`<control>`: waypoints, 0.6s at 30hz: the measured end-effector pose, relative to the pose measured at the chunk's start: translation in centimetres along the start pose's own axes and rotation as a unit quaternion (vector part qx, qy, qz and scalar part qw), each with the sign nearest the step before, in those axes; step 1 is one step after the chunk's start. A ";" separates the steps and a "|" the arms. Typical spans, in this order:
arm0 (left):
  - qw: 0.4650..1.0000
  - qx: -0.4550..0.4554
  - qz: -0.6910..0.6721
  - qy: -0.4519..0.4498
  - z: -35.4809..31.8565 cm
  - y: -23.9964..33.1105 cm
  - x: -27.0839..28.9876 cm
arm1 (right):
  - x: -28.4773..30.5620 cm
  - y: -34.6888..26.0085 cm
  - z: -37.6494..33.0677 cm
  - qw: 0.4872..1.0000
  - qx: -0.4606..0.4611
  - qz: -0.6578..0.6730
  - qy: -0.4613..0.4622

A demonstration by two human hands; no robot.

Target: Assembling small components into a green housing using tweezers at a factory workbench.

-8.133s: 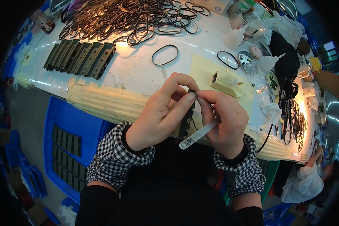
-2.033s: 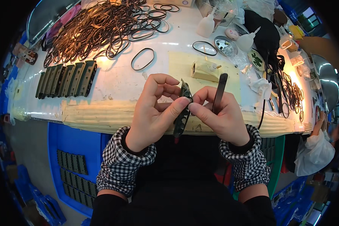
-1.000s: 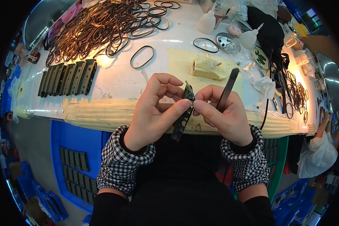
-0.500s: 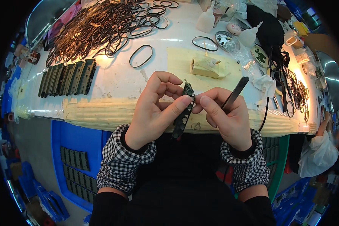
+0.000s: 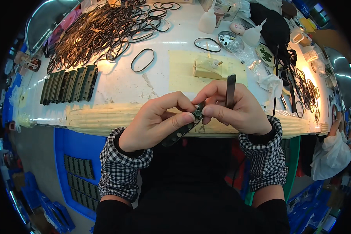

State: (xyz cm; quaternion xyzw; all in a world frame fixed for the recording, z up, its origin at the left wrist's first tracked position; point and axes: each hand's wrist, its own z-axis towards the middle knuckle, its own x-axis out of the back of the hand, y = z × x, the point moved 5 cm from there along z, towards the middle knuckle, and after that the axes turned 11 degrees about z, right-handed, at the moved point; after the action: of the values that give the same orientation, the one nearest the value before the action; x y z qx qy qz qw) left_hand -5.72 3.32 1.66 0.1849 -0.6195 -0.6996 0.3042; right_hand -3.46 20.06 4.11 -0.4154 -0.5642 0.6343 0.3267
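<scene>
My left hand (image 5: 156,121) grips a long dark plastic strip part (image 5: 181,130) that slants down toward my lap, just in front of the table edge. My right hand (image 5: 238,111) pinches the upper end of that same part with thumb and forefinger. A slim dark tool (image 5: 230,90) stands upright between the fingers of my right hand. Both wrists wear black-and-white checked cuffs.
On the white table (image 5: 113,85) lie a row of dark strip parts (image 5: 70,84), a heap of black rubber rings (image 5: 101,31), one loose ring (image 5: 142,60), a beige block (image 5: 208,69), squeeze bottles (image 5: 207,21) and a metal dish (image 5: 230,41). A blue crate (image 5: 76,163) with more parts stands at lower left.
The dark tool in my right hand has swung from slanting right to upright. Both hands have stayed on the strip part at the table edge.
</scene>
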 end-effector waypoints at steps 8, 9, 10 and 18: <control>0.939 -0.077 0.297 0.156 -1.0 2.7 0.5 | 0.0 0.6 0.1 0.997 -0.013 0.015 0.069; 0.937 -0.068 0.302 0.162 -1.1 2.7 0.4 | -0.1 1.1 0.1 0.998 -0.004 -0.001 0.070; 0.935 -0.059 0.306 0.168 -1.3 2.8 0.3 | -0.2 1.5 0.1 0.997 0.005 -0.018 0.070; 0.868 -0.134 0.421 0.226 -2.2 2.5 -0.3 | -0.8 2.1 0.0 0.996 0.030 -0.028 0.076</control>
State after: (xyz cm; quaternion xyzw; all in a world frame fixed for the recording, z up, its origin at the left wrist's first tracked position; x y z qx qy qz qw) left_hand -3.60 1.76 3.72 0.0172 -0.4535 -0.5202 0.7235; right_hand -3.02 19.04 2.19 -0.4361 -0.5297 0.6083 0.3991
